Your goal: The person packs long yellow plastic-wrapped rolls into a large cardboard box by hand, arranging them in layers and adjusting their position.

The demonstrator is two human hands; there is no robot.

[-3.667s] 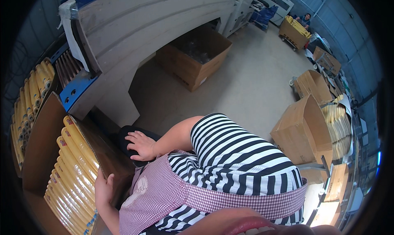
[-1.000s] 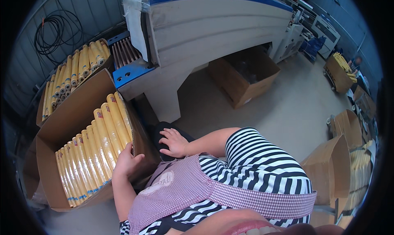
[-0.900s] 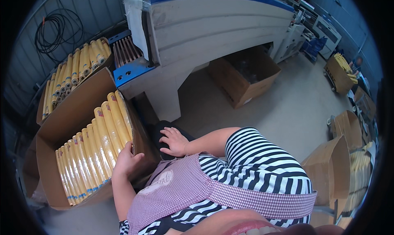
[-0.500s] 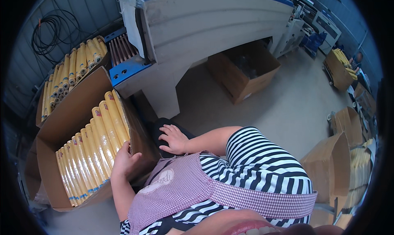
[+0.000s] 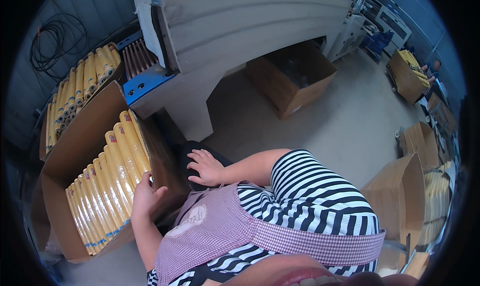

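Many yellow rolls point(image 5: 111, 191) are inside the open carton point(image 5: 92, 123); at its rim is the left hand point(image 5: 146, 196) (its grip, I cannot tell), while the right hand point(image 5: 206, 167) lies, released, on a dark-clothed leg point(image 5: 189, 148).

Looking down from the head, near left hand point(image 5: 146, 195) at eight o'clock, facing grey machine point(image 5: 250, 28) at twelve.
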